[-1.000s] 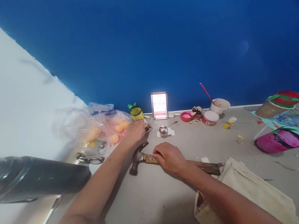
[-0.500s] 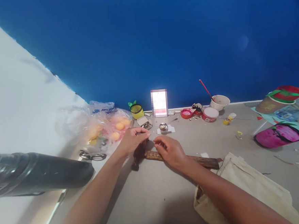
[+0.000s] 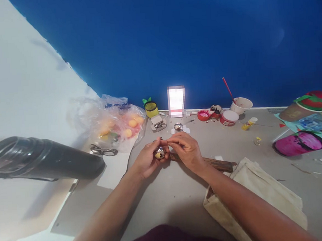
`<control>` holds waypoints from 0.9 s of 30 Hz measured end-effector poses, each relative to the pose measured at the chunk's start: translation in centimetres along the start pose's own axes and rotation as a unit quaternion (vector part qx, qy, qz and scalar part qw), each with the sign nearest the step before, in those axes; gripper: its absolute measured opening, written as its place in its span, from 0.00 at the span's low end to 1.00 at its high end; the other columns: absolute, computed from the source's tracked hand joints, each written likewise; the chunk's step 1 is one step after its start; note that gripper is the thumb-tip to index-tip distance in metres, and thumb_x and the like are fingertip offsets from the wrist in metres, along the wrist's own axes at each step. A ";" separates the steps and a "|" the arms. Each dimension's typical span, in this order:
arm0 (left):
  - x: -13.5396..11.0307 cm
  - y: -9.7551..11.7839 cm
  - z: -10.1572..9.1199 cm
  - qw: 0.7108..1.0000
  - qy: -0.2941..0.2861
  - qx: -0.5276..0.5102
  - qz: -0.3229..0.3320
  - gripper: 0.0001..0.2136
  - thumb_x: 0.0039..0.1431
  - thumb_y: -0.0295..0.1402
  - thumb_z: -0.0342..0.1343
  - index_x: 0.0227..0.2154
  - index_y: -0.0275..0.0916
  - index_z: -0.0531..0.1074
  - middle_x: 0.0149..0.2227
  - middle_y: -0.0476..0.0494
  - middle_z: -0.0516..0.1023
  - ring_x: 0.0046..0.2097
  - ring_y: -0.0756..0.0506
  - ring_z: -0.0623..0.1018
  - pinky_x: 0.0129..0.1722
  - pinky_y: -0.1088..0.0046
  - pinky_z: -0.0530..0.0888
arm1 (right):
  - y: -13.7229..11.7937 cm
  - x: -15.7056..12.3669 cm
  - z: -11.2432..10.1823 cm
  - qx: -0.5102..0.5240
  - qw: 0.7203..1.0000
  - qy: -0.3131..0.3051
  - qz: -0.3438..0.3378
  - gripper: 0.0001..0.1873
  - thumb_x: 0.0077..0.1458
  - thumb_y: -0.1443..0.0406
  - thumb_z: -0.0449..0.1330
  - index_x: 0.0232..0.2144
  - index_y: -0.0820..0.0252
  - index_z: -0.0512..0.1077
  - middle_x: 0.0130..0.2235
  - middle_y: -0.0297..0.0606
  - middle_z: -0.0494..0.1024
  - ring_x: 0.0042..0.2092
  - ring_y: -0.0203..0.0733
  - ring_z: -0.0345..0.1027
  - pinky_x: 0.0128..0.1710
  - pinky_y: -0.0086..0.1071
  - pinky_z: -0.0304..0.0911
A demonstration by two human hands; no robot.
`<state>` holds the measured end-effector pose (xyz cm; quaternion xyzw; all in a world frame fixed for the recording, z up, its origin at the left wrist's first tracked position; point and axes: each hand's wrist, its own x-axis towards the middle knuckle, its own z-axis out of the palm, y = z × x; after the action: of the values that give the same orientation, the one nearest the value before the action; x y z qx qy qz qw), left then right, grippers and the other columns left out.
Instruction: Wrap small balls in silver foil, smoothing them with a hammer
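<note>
- Your left hand (image 3: 149,157) curls snugly around a round, mirror-bright silvery ball (image 3: 160,153), the thumb over its upper side; the smooth curve shows dark and pale yellowish patches, perhaps reflections.
- The ball sits above the grey, flat-surfaced table (image 3: 156,216), in front of your body.
- Your right hand (image 3: 187,152) has thumb and fingertips drawn together in a pinch, meeting your left fingers just beside the ball; you cannot tell whether anything small is between them.
- Below your right hand lies a worn brown wooden handle (image 3: 218,164), long and rounded, its left end hidden by your hands.
- Its right end reaches a folded beige cloth (image 3: 265,194) of thick, creased fabric.
- Beyond your hands, a second shiny silvery ball (image 3: 178,126) rests on white paper (image 3: 187,130).
- Left of that, an open little pale box (image 3: 158,124) holds glinting metal bits, too small to make out singly.
- Behind the box stands a yellow, dark-rimmed cup (image 3: 151,110) with green leaf shapes.
- Farther left, a crinkled clear plastic bag (image 3: 94,112) bulges around smooth orange balls (image 3: 128,132), near black-framed glasses (image 3: 109,152).
</note>
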<state>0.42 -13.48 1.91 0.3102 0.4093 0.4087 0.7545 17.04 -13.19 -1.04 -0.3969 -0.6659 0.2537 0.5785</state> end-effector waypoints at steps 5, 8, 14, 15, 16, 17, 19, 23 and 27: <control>-0.5 -0.7 -0.6 0.995 0.002 -0.098 -0.001 0.11 0.63 0.33 0.57 0.41 0.31 0.79 0.36 0.38 0.79 0.36 0.44 0.80 0.35 0.69 0.78 | -0.8 0.4 -0.1 0.097 0.984 -0.005 0.148 0.04 0.55 0.64 0.66 0.31 0.56 0.81 0.31 0.36 0.81 0.32 0.39 0.72 0.34 0.33 0.68; -0.9 -0.8 -0.9 0.997 -0.004 -0.073 0.031 0.12 0.62 0.34 0.58 0.45 0.32 0.77 0.36 0.39 0.79 0.33 0.44 0.80 0.29 0.71 0.76 | -1.1 0.5 0.0 0.216 0.935 -0.040 0.280 0.09 0.49 0.58 0.70 0.29 0.58 0.79 0.26 0.33 0.78 0.26 0.36 0.67 0.27 0.31 0.65; -0.9 -1.9 -1.0 0.988 0.063 0.037 0.138 0.22 0.61 0.51 0.59 0.40 0.34 0.77 0.29 0.46 0.76 0.22 0.53 0.68 0.20 0.78 0.61 | -1.5 0.6 0.0 0.342 0.848 -0.099 0.393 0.18 0.40 0.55 0.76 0.27 0.60 0.79 0.25 0.34 0.78 0.24 0.31 0.63 0.22 0.26 0.59; -0.9 -2.1 -1.0 0.984 0.079 0.059 0.147 0.23 0.61 0.53 0.57 0.39 0.34 0.77 0.28 0.47 0.75 0.22 0.53 0.67 0.21 0.78 0.61 | -1.6 0.5 0.0 0.354 0.838 -0.103 0.403 0.18 0.39 0.55 0.77 0.27 0.60 0.79 0.26 0.34 0.79 0.24 0.31 0.64 0.22 0.25 0.59; -0.9 -2.2 -0.9 0.980 0.095 0.085 0.155 0.24 0.62 0.55 0.55 0.39 0.34 0.76 0.27 0.47 0.74 0.22 0.53 0.67 0.21 0.77 0.61 | -1.7 0.4 0.1 0.364 0.829 -0.105 0.411 0.18 0.38 0.55 0.77 0.27 0.60 0.78 0.27 0.35 0.79 0.24 0.31 0.64 0.21 0.25 0.59; -0.9 -2.3 -0.9 0.973 0.112 0.116 0.164 0.25 0.63 0.56 0.53 0.39 0.35 0.76 0.26 0.48 0.74 0.22 0.53 0.67 0.21 0.77 0.61 | -1.9 0.3 0.2 0.373 0.821 -0.107 0.419 0.18 0.38 0.56 0.77 0.27 0.60 0.78 0.27 0.35 0.80 0.24 0.31 0.64 0.21 0.25 0.59; -1.2 -2.4 -0.6 0.954 0.153 0.182 0.181 0.27 0.64 0.58 0.49 0.37 0.36 0.76 0.26 0.48 0.74 0.23 0.51 0.67 0.22 0.75 0.62 | -2.1 -0.1 0.5 0.386 0.808 -0.109 0.432 0.18 0.38 0.56 0.78 0.28 0.59 0.78 0.27 0.34 0.80 0.23 0.30 0.64 0.21 0.25 0.58; -1.6 -2.6 -0.2 0.917 0.206 0.279 0.199 0.26 0.67 0.57 0.44 0.32 0.39 0.74 0.23 0.48 0.72 0.25 0.49 0.69 0.23 0.74 0.63 | -2.3 -0.8 1.2 0.391 0.795 -0.109 0.451 0.18 0.38 0.57 0.77 0.29 0.59 0.79 0.27 0.34 0.80 0.21 0.30 0.63 0.20 0.25 0.55; -1.5 -3.0 -0.1 0.895 0.221 0.324 0.214 0.25 0.69 0.52 0.41 0.29 0.39 0.73 0.21 0.49 0.70 0.27 0.47 0.71 0.27 0.73 0.65 | -2.2 -1.1 1.6 0.382 0.793 -0.110 0.461 0.18 0.38 0.57 0.78 0.28 0.60 0.79 0.26 0.35 0.80 0.21 0.30 0.62 0.20 0.25 0.54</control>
<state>0.92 -16.22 0.04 0.5192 0.5989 0.4633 0.3964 14.99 -15.13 -0.22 -0.3733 -0.3121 0.7658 0.4204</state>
